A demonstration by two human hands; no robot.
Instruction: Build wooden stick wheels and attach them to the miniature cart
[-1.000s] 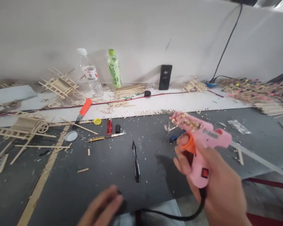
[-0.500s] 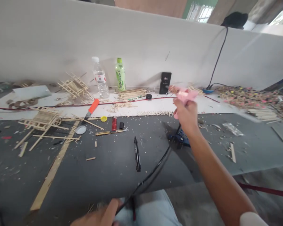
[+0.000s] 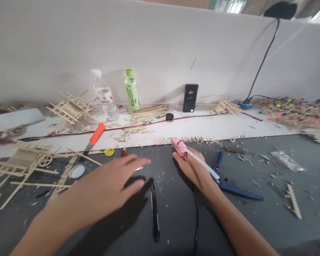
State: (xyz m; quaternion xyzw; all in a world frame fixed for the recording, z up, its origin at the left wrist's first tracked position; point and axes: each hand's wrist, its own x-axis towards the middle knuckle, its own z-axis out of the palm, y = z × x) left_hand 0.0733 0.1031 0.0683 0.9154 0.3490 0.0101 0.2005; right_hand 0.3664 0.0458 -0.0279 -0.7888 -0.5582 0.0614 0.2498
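Observation:
A pink glue gun with a white glue stick out of its back is held in my right hand, low at the dark tabletop's back edge. Its black cable runs toward me. My left hand hovers over the table at centre left, fingers apart, holding nothing. Below and right of it lies a black marker. Under my left fingers a red-capped item is partly hidden. Blue pliers rest just right of my right hand.
Stick models stand at the left, near an orange-handled knife. Along the wall are a water bottle, a green bottle, thin sticks and a phone. Decorated stick pieces cover the back right.
My right hand has lowered the glue gun toward the table and left, uncovering the pliers. My left hand has let go of the cable and risen over the table. The view has shifted closer.

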